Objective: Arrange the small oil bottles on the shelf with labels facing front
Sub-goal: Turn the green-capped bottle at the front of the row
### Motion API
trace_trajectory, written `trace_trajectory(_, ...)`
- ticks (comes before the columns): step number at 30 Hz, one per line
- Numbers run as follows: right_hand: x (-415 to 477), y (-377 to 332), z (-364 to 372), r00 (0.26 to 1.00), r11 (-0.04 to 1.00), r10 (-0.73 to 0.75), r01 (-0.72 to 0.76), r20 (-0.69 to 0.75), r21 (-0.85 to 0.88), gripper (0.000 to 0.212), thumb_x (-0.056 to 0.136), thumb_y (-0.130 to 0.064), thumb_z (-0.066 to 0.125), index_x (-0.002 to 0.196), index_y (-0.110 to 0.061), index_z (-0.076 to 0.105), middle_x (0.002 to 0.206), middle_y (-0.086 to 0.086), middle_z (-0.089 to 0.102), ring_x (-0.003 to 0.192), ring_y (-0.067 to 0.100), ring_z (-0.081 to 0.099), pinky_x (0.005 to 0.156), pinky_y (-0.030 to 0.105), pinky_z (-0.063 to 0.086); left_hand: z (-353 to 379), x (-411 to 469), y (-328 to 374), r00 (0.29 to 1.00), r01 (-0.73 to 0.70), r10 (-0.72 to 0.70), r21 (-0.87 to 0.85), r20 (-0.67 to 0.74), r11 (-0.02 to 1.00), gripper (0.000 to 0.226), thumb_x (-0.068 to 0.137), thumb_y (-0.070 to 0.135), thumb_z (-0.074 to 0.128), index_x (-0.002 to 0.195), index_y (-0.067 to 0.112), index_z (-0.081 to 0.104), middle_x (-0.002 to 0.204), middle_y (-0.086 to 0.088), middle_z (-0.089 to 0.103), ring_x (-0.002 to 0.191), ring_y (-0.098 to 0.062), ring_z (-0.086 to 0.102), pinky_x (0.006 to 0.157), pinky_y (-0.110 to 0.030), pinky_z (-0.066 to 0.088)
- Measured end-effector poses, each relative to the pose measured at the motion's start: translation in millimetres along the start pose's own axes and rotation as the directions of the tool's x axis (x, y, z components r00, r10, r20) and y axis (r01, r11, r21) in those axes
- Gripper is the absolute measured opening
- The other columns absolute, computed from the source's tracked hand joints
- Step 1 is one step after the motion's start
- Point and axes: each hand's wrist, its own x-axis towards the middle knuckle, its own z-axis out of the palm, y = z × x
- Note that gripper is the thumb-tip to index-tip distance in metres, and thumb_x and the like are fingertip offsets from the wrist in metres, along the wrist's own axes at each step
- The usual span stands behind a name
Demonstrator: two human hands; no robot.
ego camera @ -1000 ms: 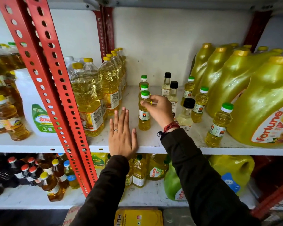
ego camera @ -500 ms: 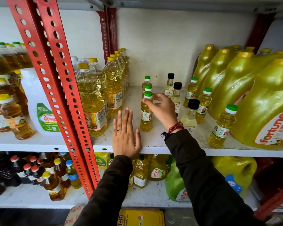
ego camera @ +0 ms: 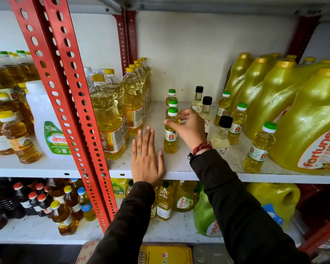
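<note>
Right hand [ego camera: 187, 128] is up on the front small oil bottle [ego camera: 171, 134], thumb and fingertips pinched round its shoulder just below the green cap. That bottle stands upright on the white shelf [ego camera: 179, 162], label turned to the front, first in a file of three green-capped bottles running back toward the wall. Left hand [ego camera: 146, 159] lies flat on the shelf, palm down, fingers straight and together, holding nothing, just left of that bottle and a touch nearer. To the right of the gripping hand stand three black-capped bottles [ego camera: 220, 138], more small green-capped ones beyond, then the big yellow jugs [ego camera: 312, 130]. Tall oil bottles [ego camera: 109, 121] line the left side beside the red upright [ego camera: 69, 103].
</note>
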Motion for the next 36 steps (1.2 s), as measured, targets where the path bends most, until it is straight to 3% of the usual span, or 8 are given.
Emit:
trace_trajectory(2, 0.3, 1.5, 0.9, 0.999, 1.0, -0.027, 0.027, 0.035, 0.003, 0.043, 0.071, -0.038, 0.087, 0.104, -0.016, 0.071, 0.097, -0.005, 0.072, 0.087, 0.01, 0.067, 0.08, 0.014, 0.052, 0.3, -0.2, -0.2, 1.0, -0.003, 0.003, 0.006, 0.001, 1.0, 0.072, 0.102, 0.035, 0.033, 0.166, 0.007, 0.018, 0.175, -0.01, 0.012, 0.163, -0.023, -0.004, 0.131, -0.035, -0.012)
trace_trajectory(4, -0.7, 1.8, 1.1, 0.997, 0.998, -0.057, 0.057, 0.052, 0.019, 0.03, 0.076, -0.033, 0.085, 0.099, -0.015, 0.077, 0.081, -0.012, 0.069, 0.074, -0.008, 0.062, 0.064, -0.003, 0.041, 0.5, 0.1, -0.2, 1.0, -0.006, 0.006, 0.013, 0.003, 1.0, 0.072, 0.102, 0.036, 0.033, 0.166, 0.007, 0.018, 0.175, -0.009, 0.011, 0.163, -0.023, -0.003, 0.131, -0.036, -0.012)
trace_trajectory(9, -6.8, -0.9, -4.4, 0.992, 0.994, -0.105, 0.105, 0.064, 0.005, 0.03, 0.078, -0.032, 0.083, 0.101, -0.013, 0.079, 0.08, -0.01, 0.067, 0.069, -0.015, 0.056, 0.061, -0.005, 0.038, -0.1, 0.6, -0.1, 1.0, -0.005, 0.005, 0.016, 0.001, 1.0, 0.072, 0.102, 0.036, 0.032, 0.166, 0.007, 0.018, 0.175, -0.011, 0.013, 0.163, -0.025, -0.001, 0.131, -0.036, -0.012)
trace_trajectory(12, -17.5, -3.2, -9.6, 0.989, 0.992, -0.125, 0.127, 0.073, -0.02, 0.031, 0.078, -0.035, 0.083, 0.101, -0.015, 0.079, 0.082, -0.01, 0.068, 0.072, -0.012, 0.058, 0.064, 0.0, 0.041, -0.4, 0.5, 0.1, 1.0, -0.004, 0.004, 0.015, -0.001, 1.0, 0.072, 0.102, 0.035, 0.033, 0.166, 0.006, 0.018, 0.175, -0.01, 0.013, 0.163, -0.026, 0.0, 0.131, -0.036, -0.012)
trace_trajectory(15, -31.8, -6.4, -17.2, 0.988, 0.992, -0.123, 0.125, 0.097, -0.013, 0.031, 0.078, -0.037, 0.082, 0.102, -0.017, 0.078, 0.086, -0.007, 0.071, 0.079, 0.001, 0.065, 0.076, 0.02, 0.052, -0.2, 0.2, 1.0, 1.0, -0.002, 0.002, 0.007, -0.001, 1.0, 0.072, 0.101, 0.034, 0.033, 0.166, 0.006, 0.019, 0.175, -0.01, 0.014, 0.163, -0.026, 0.001, 0.13, -0.035, -0.013)
trace_trajectory(19, -50.1, -10.4, -28.4, 0.985, 0.99, -0.135, 0.137, 0.108, -0.013, 0.033, 0.078, -0.04, 0.081, 0.105, -0.02, 0.078, 0.087, -0.011, 0.071, 0.079, -0.003, 0.065, 0.075, 0.015, 0.05, -1.1, 0.2, 0.2, 1.0, -0.004, 0.004, 0.001, -0.001, 1.0, 0.071, 0.102, 0.034, 0.031, 0.166, 0.006, 0.018, 0.175, -0.011, 0.014, 0.163, -0.027, 0.001, 0.131, -0.036, -0.011)
trace_trajectory(28, -67.1, -17.9, -36.2, 0.989, 0.991, -0.116, 0.122, 0.094, -0.055, 0.036, 0.079, -0.043, 0.08, 0.108, -0.021, 0.077, 0.101, -0.002, 0.078, 0.091, 0.014, 0.071, 0.088, 0.036, 0.058, -2.7, -0.2, 1.7, 1.0, 0.0, 0.0, -0.011, 0.004, 1.0, 0.071, 0.103, 0.036, 0.028, 0.166, 0.005, 0.019, 0.175, -0.011, 0.014, 0.163, -0.028, 0.004, 0.131, -0.036, -0.011)
trace_trajectory(36, -70.9, -20.7, -37.8, 0.99, 0.992, -0.106, 0.112, 0.097, -0.063, 0.038, 0.079, -0.044, 0.08, 0.11, -0.021, 0.077, 0.105, -0.001, 0.077, 0.095, 0.014, 0.07, 0.091, 0.037, 0.058, -1.3, -0.3, 1.1, 1.0, 0.003, -0.003, -0.009, 0.017, 1.0, 0.072, 0.103, 0.038, 0.027, 0.166, 0.006, 0.016, 0.175, -0.01, 0.011, 0.163, -0.027, 0.001, 0.131, -0.036, -0.012)
